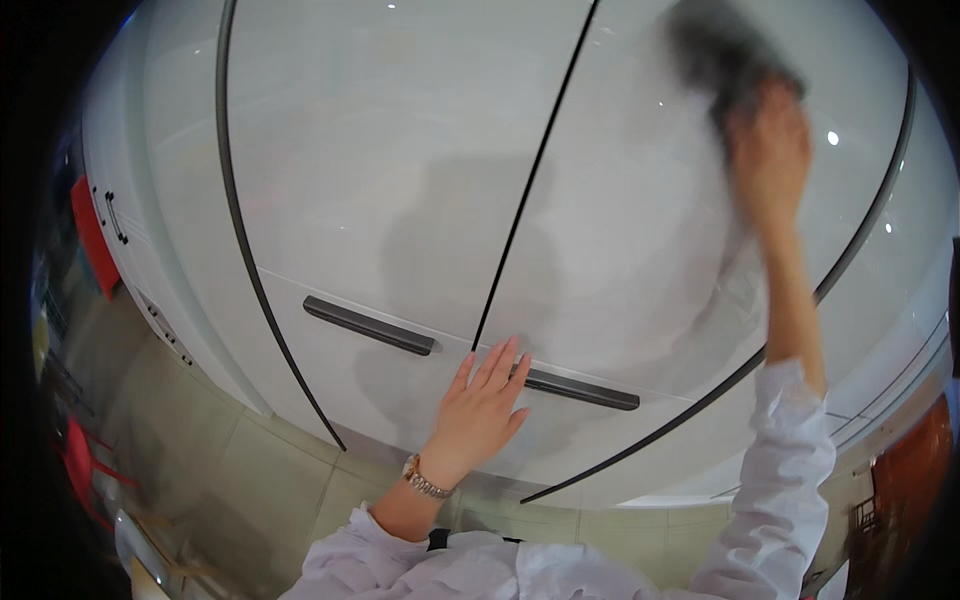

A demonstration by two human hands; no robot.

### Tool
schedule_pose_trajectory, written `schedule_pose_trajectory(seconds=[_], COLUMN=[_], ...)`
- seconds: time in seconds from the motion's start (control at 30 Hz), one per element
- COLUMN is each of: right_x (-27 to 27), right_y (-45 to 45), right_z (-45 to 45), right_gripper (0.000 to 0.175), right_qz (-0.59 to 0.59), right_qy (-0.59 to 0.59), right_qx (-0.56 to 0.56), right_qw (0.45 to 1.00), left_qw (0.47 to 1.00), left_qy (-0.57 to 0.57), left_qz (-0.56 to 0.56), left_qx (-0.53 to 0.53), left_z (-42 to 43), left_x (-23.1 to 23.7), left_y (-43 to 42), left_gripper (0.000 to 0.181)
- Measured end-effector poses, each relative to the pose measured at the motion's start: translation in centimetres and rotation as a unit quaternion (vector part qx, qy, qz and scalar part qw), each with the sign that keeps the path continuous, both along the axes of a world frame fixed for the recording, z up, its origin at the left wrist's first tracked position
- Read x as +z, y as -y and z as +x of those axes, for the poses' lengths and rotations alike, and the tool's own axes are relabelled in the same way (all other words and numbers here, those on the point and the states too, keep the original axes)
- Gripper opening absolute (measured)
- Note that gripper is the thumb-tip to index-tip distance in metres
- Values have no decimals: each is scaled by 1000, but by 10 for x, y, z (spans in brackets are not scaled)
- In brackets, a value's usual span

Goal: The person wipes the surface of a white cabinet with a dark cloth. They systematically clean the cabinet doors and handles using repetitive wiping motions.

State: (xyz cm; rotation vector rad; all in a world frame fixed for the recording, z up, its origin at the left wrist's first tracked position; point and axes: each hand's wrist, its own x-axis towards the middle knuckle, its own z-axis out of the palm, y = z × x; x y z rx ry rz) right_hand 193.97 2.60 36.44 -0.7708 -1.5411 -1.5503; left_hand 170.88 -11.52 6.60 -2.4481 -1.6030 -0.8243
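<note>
In the upper right my right hand (772,150) grips a dark grey cloth (720,52), blurred by motion, against a glossy white cabinet door (645,217). My left hand (484,405) holds nothing; its spread fingers rest on or just over the lower white front, with a watch (427,478) on the wrist. Its fingertips lie beside the left end of a dark bar handle (585,390). A matching handle (367,325) is further left. Between the two upper panels runs a black gap (531,180). Whether the left palm presses on the surface is unclear.
Dark trim strips (232,172) border the white fronts on both sides. White cabinets with small dark handles (116,217) stand at the left. A red chair (82,457) is on the tiled floor (247,480). At lower right is a brown wooden piece of furniture (911,480).
</note>
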Motion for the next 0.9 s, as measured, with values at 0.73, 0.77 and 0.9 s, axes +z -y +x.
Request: schedule_pose_trajectory(seconds=[0.73, 0.77, 0.9], right_x=[-203, -196, -243], right_y=[35, 38, 41], right_z=[46, 29, -53], right_gripper=[22, 25, 32], right_qz=[-178, -174, -284], right_qy=[234, 194, 195], right_qx=[74, 66, 154], right_qw=[953, 963, 926], left_qw=[992, 992, 993], left_qy=[-59, -61, -49], left_qz=[-108, -105, -95], left_qx=[-30, -29, -53], left_z=[1, 4, 16], left_x=[-9, -9, -4], left_y=[10, 12, 12], left_gripper=[62, 62, 59])
